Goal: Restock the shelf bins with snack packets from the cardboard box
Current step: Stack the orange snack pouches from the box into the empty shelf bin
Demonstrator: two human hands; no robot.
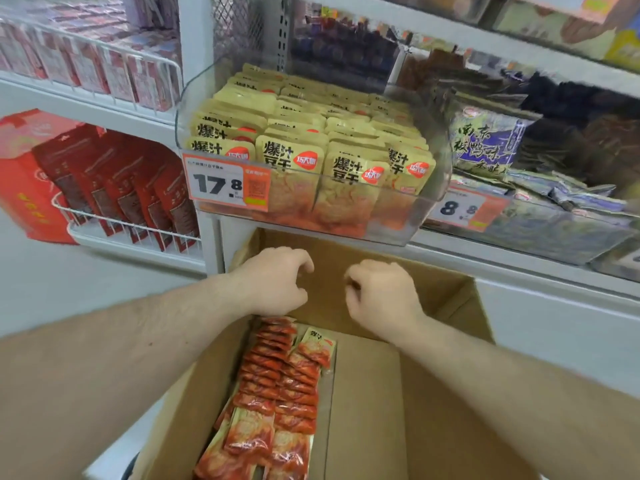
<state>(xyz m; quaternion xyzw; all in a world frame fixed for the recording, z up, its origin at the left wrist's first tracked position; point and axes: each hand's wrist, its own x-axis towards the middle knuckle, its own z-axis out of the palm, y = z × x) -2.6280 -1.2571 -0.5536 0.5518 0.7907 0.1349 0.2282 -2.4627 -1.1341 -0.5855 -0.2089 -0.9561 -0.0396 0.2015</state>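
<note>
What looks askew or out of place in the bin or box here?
Little. In the clear bin one front yellow packet leans sideways against its upright neighbours. Packets in the cardboard box lie in tidy rows. Nothing looks spilled or damaged.

White shop shelving under even, soft light.

White metal shelves [519,271] run along the back, with a white upright post [194,46] and a perforated grey panel [239,26] behind. At the left, white wire baskets [131,230] hold red packets [138,188]. At the right, dark and purple bags [491,143] sit over an orange price tag [464,209].
</note>
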